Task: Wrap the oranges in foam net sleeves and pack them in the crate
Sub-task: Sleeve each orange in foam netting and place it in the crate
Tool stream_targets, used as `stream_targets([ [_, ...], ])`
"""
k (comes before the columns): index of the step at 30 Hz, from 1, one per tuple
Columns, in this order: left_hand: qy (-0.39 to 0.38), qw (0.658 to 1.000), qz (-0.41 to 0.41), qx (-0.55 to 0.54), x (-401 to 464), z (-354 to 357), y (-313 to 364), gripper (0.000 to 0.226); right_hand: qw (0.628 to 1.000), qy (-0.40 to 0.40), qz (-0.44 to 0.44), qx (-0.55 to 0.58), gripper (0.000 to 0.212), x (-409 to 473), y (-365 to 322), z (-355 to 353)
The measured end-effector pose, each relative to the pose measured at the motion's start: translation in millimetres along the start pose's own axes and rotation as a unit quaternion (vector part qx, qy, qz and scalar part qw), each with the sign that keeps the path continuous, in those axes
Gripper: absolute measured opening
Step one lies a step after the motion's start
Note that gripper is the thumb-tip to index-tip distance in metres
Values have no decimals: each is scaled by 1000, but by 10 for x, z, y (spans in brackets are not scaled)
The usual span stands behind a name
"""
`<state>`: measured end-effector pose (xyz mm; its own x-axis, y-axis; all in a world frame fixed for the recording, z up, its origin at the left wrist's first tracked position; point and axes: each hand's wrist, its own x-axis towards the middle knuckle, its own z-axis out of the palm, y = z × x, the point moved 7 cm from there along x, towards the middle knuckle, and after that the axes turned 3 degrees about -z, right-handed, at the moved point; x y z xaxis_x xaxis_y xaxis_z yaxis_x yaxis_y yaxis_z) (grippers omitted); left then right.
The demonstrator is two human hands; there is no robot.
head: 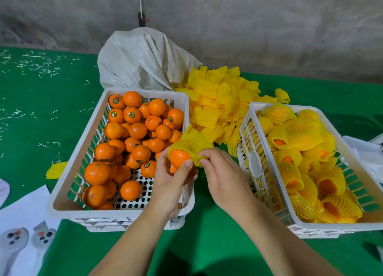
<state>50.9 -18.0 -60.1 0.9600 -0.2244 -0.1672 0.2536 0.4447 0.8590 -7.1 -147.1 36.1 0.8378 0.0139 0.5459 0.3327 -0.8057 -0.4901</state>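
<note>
Fingers of the left hand curl round an orange above the near corner of the left crate, while the right hand pinches the foam sleeve half over it. Sleeving step; next, I'd say, pull it fully down, then across to the right crate.

Two bare forearms, no sleeves, left hand, right hand, short plain fingernails
</note>
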Motion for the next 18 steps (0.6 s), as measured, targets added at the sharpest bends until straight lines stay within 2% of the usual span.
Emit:
stream_targets([
  [3,7,1000,14,4,-15,-11,17,62,1000,-5,-9,5,25,-104,-73,101],
  [6,34,999,9,-14,-18,-39,38,67,1000,-7,16,21,24,-126,-6,182],
  [8,41,999,5,-9,-8,-48,32,62,998,-17,44,39,33,-120,77,231],
  [10,41,999,2,4,5,-57,17,55,996,6,65,58,41,-133,160,249],
  [12,25,1000,1,16,12,-45,11,61,987,55,121,87,43,-170,258,264],
  [15,-27,999,12,32,12,17,33,73,949,97,250,169,40,-259,427,371],
  [18,-53,997,28,46,9,46,50,72,940,66,287,170,22,-348,511,497],
])
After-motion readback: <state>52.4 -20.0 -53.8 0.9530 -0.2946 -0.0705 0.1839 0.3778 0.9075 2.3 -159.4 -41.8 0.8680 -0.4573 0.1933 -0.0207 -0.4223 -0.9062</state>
